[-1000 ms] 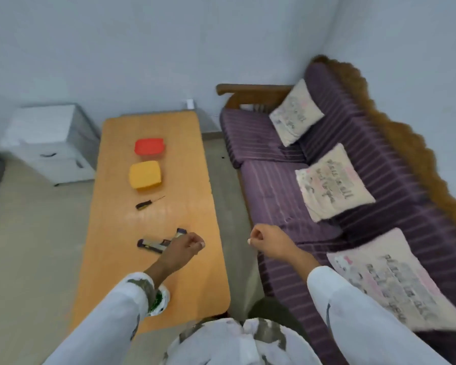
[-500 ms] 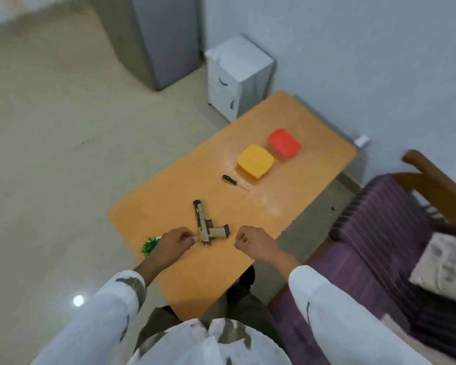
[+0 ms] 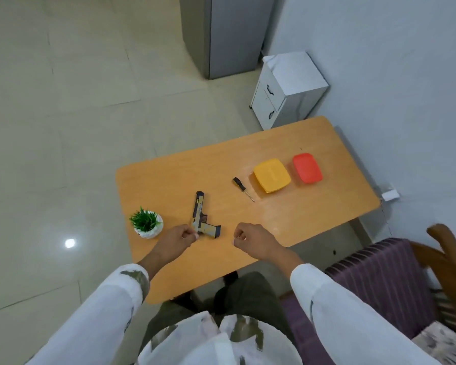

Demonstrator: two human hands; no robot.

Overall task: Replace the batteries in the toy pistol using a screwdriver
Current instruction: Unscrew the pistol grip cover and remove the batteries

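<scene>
- Toy pistol [image 3: 202,219] lies flat near the near edge of the tabletop [image 3: 300,219], probably for easy reach.
- Left hand [image 3: 178,237] is curled just beside it; pinching or not, I cannot tell.
- Right hand [image 3: 250,239] is curled, holding nothing.

Toy pistol [image 3: 201,218] on table [image 3: 287,222]; left hand [image 3: 177,238], right hand [image 3: 253,241] curled near it

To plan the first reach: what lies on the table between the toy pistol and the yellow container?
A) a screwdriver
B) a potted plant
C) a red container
A: the screwdriver lies between the toy pistol and the yellow container.
</scene>
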